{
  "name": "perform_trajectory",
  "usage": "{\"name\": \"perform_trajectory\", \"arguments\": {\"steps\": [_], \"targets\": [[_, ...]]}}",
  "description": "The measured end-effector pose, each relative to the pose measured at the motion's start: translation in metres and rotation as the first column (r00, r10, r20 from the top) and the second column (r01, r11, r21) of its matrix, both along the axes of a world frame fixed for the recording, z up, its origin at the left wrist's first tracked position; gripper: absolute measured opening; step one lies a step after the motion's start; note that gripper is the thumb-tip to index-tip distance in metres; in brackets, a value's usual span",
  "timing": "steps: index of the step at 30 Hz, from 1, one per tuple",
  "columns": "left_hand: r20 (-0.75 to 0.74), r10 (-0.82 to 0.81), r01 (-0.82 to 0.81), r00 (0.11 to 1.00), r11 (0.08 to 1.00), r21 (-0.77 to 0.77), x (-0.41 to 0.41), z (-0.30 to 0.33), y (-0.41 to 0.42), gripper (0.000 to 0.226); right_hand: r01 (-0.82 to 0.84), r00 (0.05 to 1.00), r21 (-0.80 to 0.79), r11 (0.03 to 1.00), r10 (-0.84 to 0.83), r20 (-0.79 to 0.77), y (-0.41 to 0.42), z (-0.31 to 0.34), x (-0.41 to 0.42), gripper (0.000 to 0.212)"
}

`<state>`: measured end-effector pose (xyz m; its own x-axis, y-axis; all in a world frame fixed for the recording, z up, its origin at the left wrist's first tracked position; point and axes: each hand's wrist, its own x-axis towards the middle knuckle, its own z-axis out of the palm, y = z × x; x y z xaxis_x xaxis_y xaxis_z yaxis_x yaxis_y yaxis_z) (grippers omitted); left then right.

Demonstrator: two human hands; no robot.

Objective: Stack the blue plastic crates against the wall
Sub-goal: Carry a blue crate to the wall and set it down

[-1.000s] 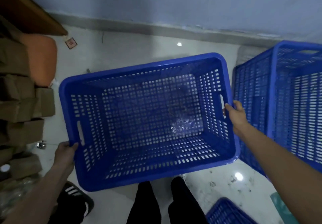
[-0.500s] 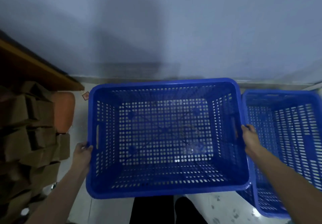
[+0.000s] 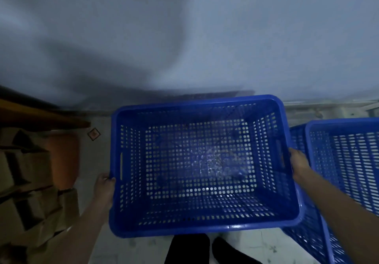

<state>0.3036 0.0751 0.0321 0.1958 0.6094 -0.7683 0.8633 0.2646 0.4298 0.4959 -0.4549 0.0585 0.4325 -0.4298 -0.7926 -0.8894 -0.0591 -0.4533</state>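
Blue perforated crate (image 3: 202,167) sits open side up, held at its two short sides above dark trouser legs (image 3: 188,249). The left hand (image 3: 104,189) clasps the left rim; the right hand (image 3: 299,165) grips the right rim by the handle slot. Just right stands another blue crate (image 3: 346,161). Cardboard boxes (image 3: 26,181) are piled left. The crate's far rim lies near the wall (image 3: 184,37).

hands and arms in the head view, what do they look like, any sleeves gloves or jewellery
Both the left hand and the right hand are bare, with no gloves. Both forearms are uncovered as far as the frame shows, so no sleeves are visible. No watch, ring or bracelet can be made out, though the picture is dim and slightly blurred.
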Motion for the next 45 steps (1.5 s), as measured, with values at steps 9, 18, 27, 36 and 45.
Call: {"name": "perform_trajectory", "arguments": {"steps": [9,18,27,36,45], "targets": [[0.010,-0.006,0.006,1.000,0.997,-0.073,0.035,-0.070,0.039,0.031,0.212,0.977,0.012,0.977,-0.212,-0.034,0.034,-0.075,0.036,0.031],[0.004,0.009,-0.009,1.000,0.996,-0.092,0.075,-0.101,0.048,0.022,0.214,0.977,0.038,0.976,-0.213,-0.029,0.031,-0.118,0.057,0.023],[0.005,-0.123,0.123,0.992,0.987,-0.101,0.074,-0.106,0.036,0.026,0.205,0.979,0.047,0.978,-0.204,-0.022,0.016,-0.148,0.052,0.022],[-0.105,-0.207,0.192,0.973,0.972,-0.137,0.105,-0.069,0.021,0.060,-0.151,0.987,-0.063,0.986,0.148,-0.056,0.023,-0.119,0.048,0.056],[0.000,-0.468,0.461,0.884,0.871,-0.169,0.187,0.042,-0.061,0.015,-0.125,0.991,0.054,0.991,0.122,0.045,0.023,0.010,0.024,0.057]]}}
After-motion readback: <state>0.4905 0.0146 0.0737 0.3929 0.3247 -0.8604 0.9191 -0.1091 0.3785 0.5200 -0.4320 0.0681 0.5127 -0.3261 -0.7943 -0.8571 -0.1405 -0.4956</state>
